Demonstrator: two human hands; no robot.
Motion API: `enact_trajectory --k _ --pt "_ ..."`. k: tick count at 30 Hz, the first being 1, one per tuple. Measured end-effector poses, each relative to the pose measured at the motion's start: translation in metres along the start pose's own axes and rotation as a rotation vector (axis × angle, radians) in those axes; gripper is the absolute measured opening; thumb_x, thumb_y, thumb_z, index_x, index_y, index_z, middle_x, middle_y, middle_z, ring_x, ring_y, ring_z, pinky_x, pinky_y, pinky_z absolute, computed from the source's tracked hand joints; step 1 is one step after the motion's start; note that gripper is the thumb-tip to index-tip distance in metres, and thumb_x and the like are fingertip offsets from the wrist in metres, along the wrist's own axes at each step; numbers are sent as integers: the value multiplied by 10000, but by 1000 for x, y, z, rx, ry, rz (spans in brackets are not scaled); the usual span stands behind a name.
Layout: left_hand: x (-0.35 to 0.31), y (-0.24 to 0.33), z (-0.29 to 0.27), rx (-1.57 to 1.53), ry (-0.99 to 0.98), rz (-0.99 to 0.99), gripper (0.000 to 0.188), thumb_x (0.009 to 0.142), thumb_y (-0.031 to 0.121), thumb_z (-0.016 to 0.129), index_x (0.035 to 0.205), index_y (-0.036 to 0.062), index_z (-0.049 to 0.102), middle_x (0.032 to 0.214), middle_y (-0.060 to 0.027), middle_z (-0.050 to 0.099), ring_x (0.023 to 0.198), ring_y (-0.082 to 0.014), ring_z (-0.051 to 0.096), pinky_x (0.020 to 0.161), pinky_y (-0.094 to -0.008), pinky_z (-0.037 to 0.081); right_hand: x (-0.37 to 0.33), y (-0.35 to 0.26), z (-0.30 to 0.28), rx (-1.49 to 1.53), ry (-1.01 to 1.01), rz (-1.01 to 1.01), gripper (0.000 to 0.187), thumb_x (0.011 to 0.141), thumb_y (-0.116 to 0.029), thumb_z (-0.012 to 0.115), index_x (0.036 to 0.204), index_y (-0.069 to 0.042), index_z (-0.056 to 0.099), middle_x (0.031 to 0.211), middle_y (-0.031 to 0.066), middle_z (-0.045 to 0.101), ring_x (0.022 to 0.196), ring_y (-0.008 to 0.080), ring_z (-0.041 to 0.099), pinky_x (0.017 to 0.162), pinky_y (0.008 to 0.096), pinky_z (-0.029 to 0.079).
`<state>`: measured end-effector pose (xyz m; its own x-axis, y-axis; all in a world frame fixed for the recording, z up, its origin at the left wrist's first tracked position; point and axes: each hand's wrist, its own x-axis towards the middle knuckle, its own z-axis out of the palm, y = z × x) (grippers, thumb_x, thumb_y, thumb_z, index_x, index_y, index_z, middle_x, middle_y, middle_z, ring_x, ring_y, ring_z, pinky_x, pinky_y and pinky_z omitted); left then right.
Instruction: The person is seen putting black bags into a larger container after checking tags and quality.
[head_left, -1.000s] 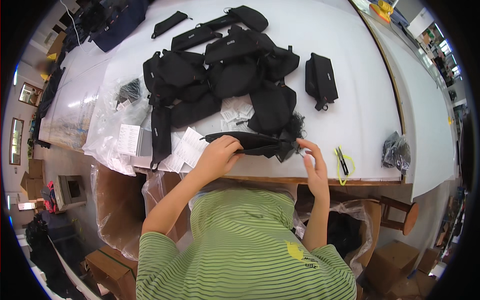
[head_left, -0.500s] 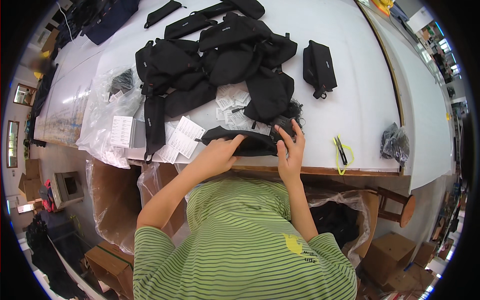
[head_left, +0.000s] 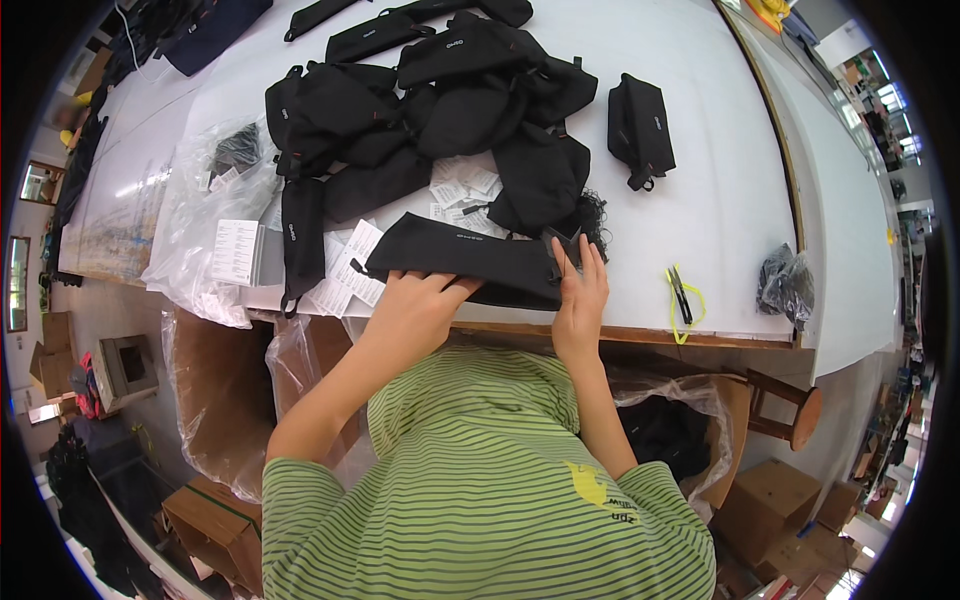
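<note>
A flat black zip pouch (head_left: 460, 250) lies lengthwise at the near edge of the table in front of me. My left hand (head_left: 422, 305) is closed on its lower edge, with the fingertips hidden inside or behind the fabric. At the pouch's right end my right hand (head_left: 582, 300) grips the corner between thumb and fingers, beside a small dark piece that I cannot make out. Just beyond, more black pouches (head_left: 465, 110) lie in a heap. White printed labels (head_left: 465, 185) show under the heap, and a bunch of black cords (head_left: 592, 215) is close to my right fingertips.
One pouch (head_left: 640, 130) lies apart at the right. Thread snips (head_left: 682, 295) with a yellow cord and a crumpled dark plastic bag (head_left: 787, 285) are near the front right edge. At the left are a label stack (head_left: 237, 250) and clear plastic (head_left: 190, 215). Lined cartons (head_left: 225, 400) stand below.
The pouch, held open at its mouth before, now lies flatter with its long front panel turned up. My left fingers have moved from its opening to its lower edge.
</note>
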<state>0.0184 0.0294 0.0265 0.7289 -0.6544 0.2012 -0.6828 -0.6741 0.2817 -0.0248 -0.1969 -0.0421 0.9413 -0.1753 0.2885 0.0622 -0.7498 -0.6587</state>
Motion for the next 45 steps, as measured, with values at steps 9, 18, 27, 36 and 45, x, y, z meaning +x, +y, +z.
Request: enact_trajectory --k 9,18,27,36,45 --pt "-12 25 -14 -125 50 8 410 717 47 613 1100 187 663 1019 -69 601 890 -253 589 793 -384 434 6 -25 -12 247 90 -84 428 868 -76 588 1283 -38 490 1289 189 505 1202 303 469 1019 369 330" --pt "-31 17 -12 -416 -315 -231 242 891 190 579 1115 100 559 798 -129 636 649 -347 604 598 -433 473 33 -1 -74 729 -357 278 367 845 -5 634 1198 -37 542 787 43 624 708 100 592 636 216 470" --pt "-50 -10 -12 -777 -383 -500 305 897 290 595 1061 43 522 782 -188 639 698 -336 613 643 -386 448 -9 70 -91 1763 -686 214 394 811 -221 716 1053 17 518 889 181 642 661 218 656 427 266 476" --pt "-44 4 -10 -854 -555 -352 286 885 311 621 980 45 574 696 -156 617 598 -307 590 556 -352 423 28 66 -41 1750 -211 209 348 979 -366 478 997 -31 572 806 35 550 684 125 471 571 219 354" --pt "-43 5 2 -879 -595 -304 275 899 308 614 949 43 558 658 -133 579 568 -256 560 532 -331 402 27 -19 -21 1754 -232 1029 381 962 -447 463 953 -78 556 718 26 514 591 142 452 537 264 393"
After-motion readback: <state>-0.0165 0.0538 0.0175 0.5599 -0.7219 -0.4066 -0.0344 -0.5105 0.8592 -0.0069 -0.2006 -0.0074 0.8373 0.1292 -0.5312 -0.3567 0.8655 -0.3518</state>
